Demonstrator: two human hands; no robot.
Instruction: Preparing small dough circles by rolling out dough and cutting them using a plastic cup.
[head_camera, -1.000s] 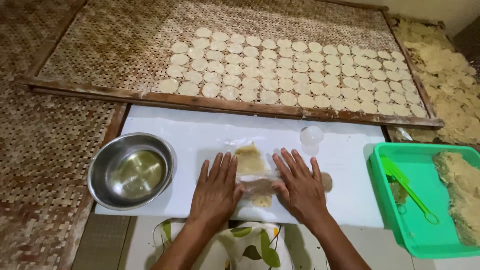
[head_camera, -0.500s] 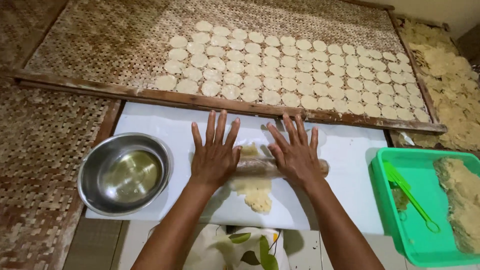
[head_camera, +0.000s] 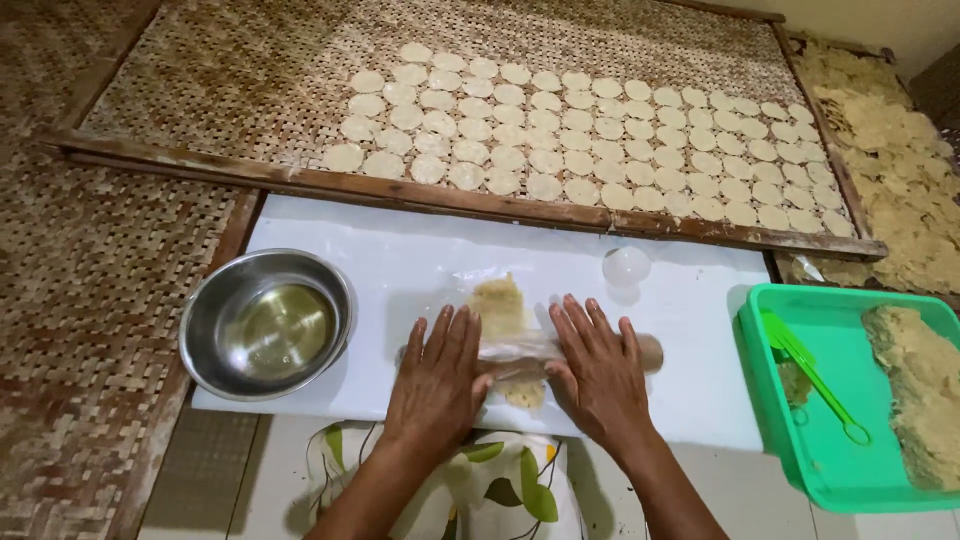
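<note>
Pressing flat, the left hand (head_camera: 437, 375) and right hand (head_camera: 600, 372) rest open-palmed on the roller (head_camera: 648, 351); dough (head_camera: 499, 307) lies beneath it, between both hands; neither clenches.

No packages, labels, signs or screens were in view; nothing on the white work sheet (head_camera: 400, 270), its edges or its corners bore a wrapper or a printed face.

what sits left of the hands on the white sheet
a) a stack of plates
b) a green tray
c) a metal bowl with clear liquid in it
c: the metal bowl stands at the white sheet's left edge, left of the left hand; the green tray is to the right.
</note>
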